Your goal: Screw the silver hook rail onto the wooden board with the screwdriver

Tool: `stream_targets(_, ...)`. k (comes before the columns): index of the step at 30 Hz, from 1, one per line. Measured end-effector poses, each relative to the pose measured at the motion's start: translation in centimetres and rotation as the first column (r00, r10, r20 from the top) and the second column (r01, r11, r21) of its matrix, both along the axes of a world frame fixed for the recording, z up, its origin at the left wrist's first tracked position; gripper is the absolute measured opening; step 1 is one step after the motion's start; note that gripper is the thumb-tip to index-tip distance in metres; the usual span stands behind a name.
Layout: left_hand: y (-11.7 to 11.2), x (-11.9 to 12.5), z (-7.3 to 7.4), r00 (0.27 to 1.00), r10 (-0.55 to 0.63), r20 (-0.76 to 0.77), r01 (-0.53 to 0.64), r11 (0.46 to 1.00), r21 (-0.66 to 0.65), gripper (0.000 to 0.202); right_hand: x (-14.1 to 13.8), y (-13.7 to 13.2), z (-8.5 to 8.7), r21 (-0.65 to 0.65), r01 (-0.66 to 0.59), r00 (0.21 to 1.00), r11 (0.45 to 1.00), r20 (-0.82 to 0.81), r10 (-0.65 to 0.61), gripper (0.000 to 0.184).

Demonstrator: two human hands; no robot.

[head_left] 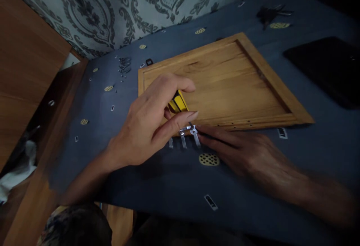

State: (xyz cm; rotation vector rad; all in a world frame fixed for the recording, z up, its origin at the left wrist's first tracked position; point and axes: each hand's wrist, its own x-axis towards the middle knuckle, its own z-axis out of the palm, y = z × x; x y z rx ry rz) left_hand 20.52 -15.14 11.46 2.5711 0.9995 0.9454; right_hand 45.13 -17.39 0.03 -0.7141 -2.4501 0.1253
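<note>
Yellow-black handle (pixel 180 102) between curled left fingers (pixel 184 84), grip unclear; right fingers (pixel 225 135) extended beside metal hook (pixel 195 137), hold unclear.

The left hand (pixel 146 116), the yellow tool (pixel 179 102) and the right hand (pixel 250 150) crowd the board's (pixel 225 83) near edge around the jutting metal hooks (pixel 183 141). Open approaches run over the recessed panel from the far side and low across the worktop (pixel 174 188) between the forearms. Small loose parts (pixel 124 65) obstruct the left, a black slab (pixel 327 71) the right.
</note>
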Motion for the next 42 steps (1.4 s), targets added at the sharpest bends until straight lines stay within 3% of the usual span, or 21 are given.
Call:
stream_targets(4,0.0,-0.1,-0.2,0.999,-0.033,0.039,0.033,0.999,-0.001,0.022,0.1,-0.1,0.1,-0.008,0.006,1.0,1.0,-0.004,-0.007,0.04)
stream_targets(14,-0.7,0.1,-0.6,0.988,0.079,0.135,-0.062,0.99,-0.128,0.035,0.0,-0.2,-0.1,-0.008,0.016,0.999,1.0,0.034,-0.016,0.045)
stream_targets(17,-0.8,-0.1,-0.7,0.99,0.059,0.125,-0.041,0.989,-0.139,0.037,0.0,-0.1,0.1,0.013,0.015,0.999,1.0,0.033,-0.016,0.043)
stream_targets(25,-0.6,-0.1,-1.0,0.998,0.056,0.042,-0.056,0.998,-0.009,0.037,0.0,0.0,0.2,0.033,0.015,0.999,0.999,0.038,-0.016,0.041)
stream_targets(36,-1.1,0.4,-0.8,0.988,0.118,0.095,-0.105,0.986,-0.131,0.041,-0.1,0.0,0.0,0.061,0.011,0.999,0.998,0.036,-0.013,0.043)
stream_targets(42,-1.0,0.4,-1.0,0.991,0.097,0.091,-0.089,0.993,-0.083,0.039,-0.1,-0.1,0.1,0.058,0.012,1.0,0.998,0.016,-0.013,0.041)
